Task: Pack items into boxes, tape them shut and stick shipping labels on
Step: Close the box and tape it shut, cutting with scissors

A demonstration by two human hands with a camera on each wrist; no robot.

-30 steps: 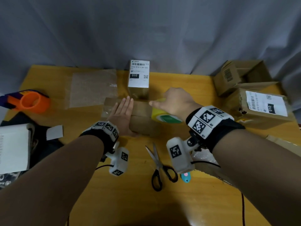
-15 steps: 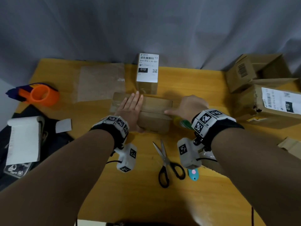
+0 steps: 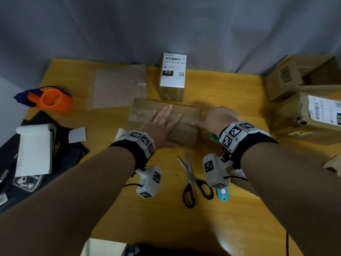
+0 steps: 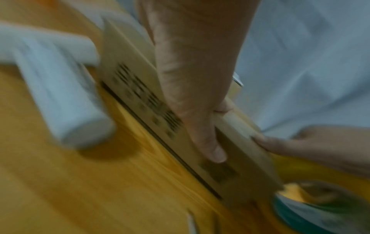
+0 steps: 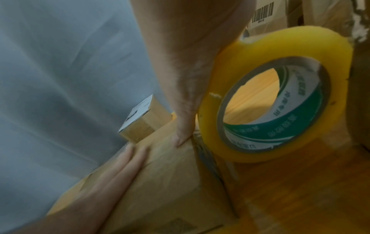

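Note:
A long brown cardboard box (image 3: 145, 111) lies mid-table with clear tape along its top. My left hand (image 3: 162, 124) presses flat on the top, fingers straight, thumb (image 4: 202, 126) down the near side. At the box's right end my right hand (image 3: 219, 119) grips a yellowish tape roll (image 3: 210, 136) with a green-and-white core, standing on edge beside the box. In the right wrist view the roll (image 5: 280, 45) sits against the palm, the thumb (image 5: 183, 134) presses on the box (image 5: 170, 182) at its top right edge, and the other fingers are hidden behind the roll.
A small labelled box (image 3: 172, 76) stands just behind. Scissors (image 3: 191, 182) lie near the front. An orange tape dispenser (image 3: 49, 99), a bubble-wrap sheet (image 3: 118, 85) and a white paper roll (image 3: 33, 150) are left. Cardboard boxes (image 3: 295, 74) crowd the right edge.
My right hand has carried the tape roll from over the box top rightward and down past its right end. The left hand stays flat on the box.

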